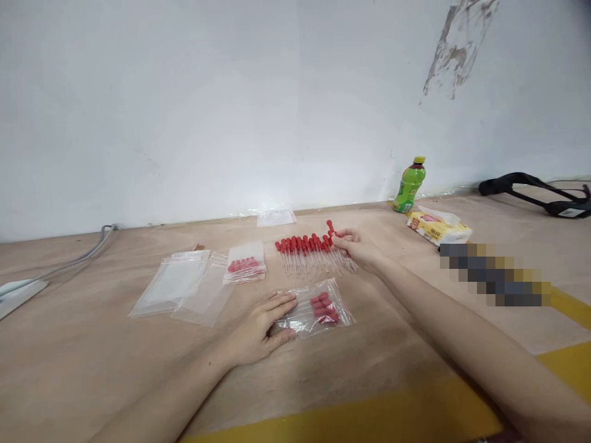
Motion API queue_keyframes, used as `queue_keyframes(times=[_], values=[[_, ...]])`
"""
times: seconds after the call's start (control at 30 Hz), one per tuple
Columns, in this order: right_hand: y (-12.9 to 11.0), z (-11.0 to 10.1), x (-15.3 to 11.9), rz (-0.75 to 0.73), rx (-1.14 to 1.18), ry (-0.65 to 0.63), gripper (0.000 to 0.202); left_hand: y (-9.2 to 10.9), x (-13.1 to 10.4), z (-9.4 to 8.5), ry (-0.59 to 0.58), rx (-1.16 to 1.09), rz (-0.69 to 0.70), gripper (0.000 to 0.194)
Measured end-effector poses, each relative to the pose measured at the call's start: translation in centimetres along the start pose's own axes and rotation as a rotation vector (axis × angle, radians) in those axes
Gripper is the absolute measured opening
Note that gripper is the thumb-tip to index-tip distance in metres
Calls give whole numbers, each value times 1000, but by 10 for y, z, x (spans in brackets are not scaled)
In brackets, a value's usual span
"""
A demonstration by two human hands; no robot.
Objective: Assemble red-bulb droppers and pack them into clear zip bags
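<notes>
My left hand lies with fingers spread on the left end of a clear zip bag, which holds several red-topped droppers. Behind it, a row of droppers with red bulbs and thin clear stems lies on the brown surface. At the row's right end my right hand pinches one dropper, its red bulb raised above the others. Left of the row sits a small stack of filled bags with red bulbs showing.
Flat clear bags lie at the left, another by the wall. A green bottle, a yellow tissue pack and a black strap-like object stand at the right. A grey cable runs at the far left.
</notes>
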State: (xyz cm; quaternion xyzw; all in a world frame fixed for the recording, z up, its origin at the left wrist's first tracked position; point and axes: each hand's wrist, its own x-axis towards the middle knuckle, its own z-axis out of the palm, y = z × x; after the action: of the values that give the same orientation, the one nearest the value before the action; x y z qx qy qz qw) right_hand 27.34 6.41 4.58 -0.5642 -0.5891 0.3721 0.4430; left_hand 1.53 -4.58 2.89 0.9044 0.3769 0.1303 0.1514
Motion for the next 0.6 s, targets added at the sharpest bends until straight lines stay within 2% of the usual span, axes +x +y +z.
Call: queue_keyframes(times=[0.1, 0.2, 0.33, 0.47, 0.6], values=[[13, -11, -29, -75, 292, -27, 74, -1, 0, 0, 9, -8, 4, 51], [27, -14, -47, -53, 376, 31, 88, -2, 0, 1, 25, -24, 17, 51], [38, -2, -54, -19, 423, 134, 75, -3, -1, 1, 40, -36, 25, 51], [40, 12, -59, 8, 519, 56, 59, -3, 0, 2, 33, -27, 26, 51], [38, 15, -68, 14, 519, -4, 56, -3, 0, 2, 34, -31, 27, 51]])
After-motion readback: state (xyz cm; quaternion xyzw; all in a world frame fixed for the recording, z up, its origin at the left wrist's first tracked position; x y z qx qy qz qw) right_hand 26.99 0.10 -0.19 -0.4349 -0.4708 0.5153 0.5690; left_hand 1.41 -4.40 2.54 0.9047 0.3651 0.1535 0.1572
